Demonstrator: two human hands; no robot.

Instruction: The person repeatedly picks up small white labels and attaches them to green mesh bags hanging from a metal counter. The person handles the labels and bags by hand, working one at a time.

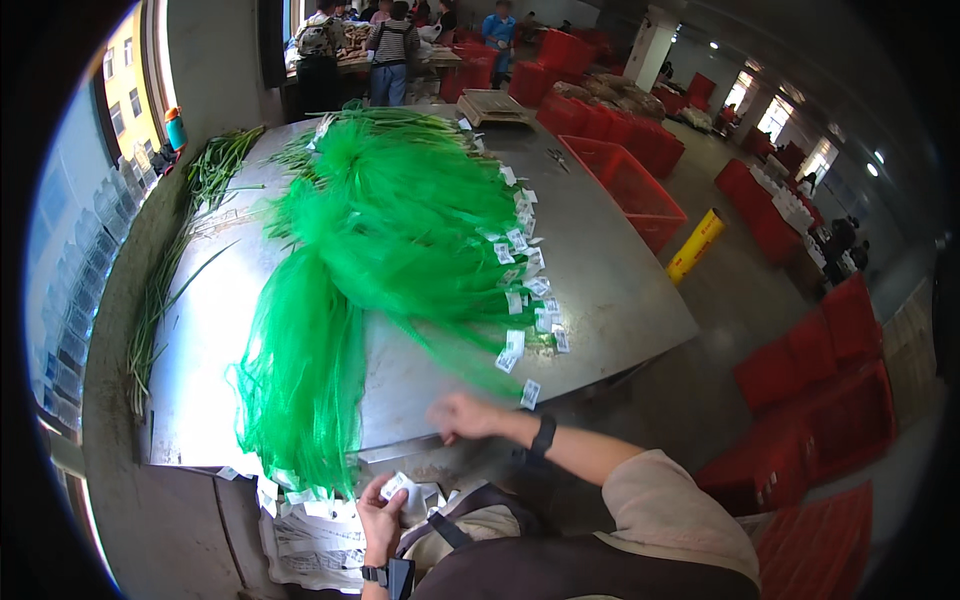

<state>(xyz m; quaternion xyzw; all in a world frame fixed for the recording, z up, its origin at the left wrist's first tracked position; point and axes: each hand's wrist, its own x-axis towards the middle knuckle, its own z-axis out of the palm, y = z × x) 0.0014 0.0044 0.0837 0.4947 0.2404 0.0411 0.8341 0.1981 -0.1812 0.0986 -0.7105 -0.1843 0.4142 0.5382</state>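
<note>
My left hand (381, 514) holds a small bunch of white printed labels (397, 486) between thumb and fingers, below the front edge of the metal table. Over that edge is my right hand (457, 417), blurred, fingers bent; I cannot tell whether they grip anything. Green mesh net bags (307, 360) lie gathered in front of me, one bundle hanging over the front edge. Others fan to the right, many with white tags (530, 393) at their ends. Long green stalks (420, 124), perhaps scallions, lie at the far end, partly under the netting.
Loose green stalks (225, 161) line the table's left side. Scissors (557, 159) and a flat scale (493, 107) lie farther back on the metal table (600, 300). A red crate (626, 187) and a yellow tube (696, 246) stand to the right. People (394, 52) work beyond.
</note>
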